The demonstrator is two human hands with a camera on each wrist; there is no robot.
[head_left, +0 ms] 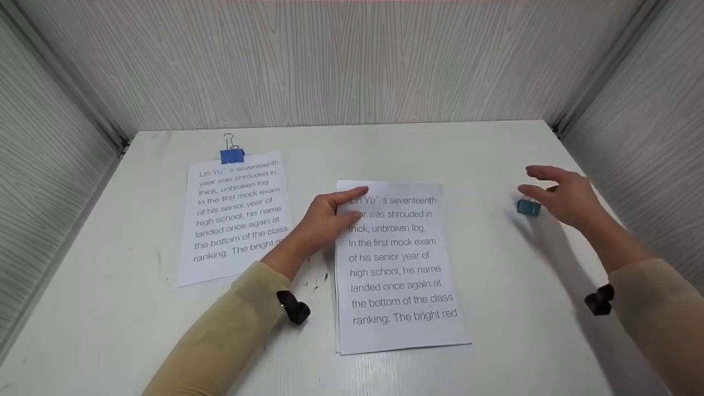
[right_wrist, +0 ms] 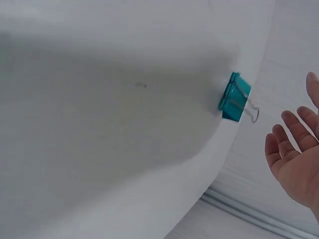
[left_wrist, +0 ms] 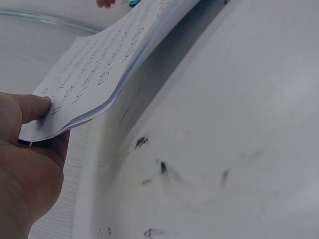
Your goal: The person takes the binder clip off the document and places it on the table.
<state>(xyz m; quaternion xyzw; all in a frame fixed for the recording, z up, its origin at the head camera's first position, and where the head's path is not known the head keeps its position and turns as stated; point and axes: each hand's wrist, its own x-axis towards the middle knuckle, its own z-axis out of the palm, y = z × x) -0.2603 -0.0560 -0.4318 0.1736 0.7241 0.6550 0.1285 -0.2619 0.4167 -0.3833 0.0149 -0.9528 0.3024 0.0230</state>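
Note:
My left hand [head_left: 330,217] pinches a stack of printed paper sheets [head_left: 399,264] at its upper left edge. In the left wrist view, the thumb lies on top of the printed sheets [left_wrist: 107,69] and the other fingers are underneath, with that edge raised off the table. A teal binder clip [head_left: 528,207] stands on the table at the right, its wire handles up. My right hand [head_left: 566,198] is over and beside this clip, fingers spread and loosely bent. The right wrist view shows a gap between the right hand [right_wrist: 296,144] and the teal binder clip [right_wrist: 235,97].
Left of the stack lies another printed sheet [head_left: 234,220], with a blue binder clip [head_left: 232,156] at its top edge. My left forearm overlaps that sheet's lower right corner. The white table [head_left: 467,148] has small dark marks and is bounded by wood-grain panels [head_left: 341,60].

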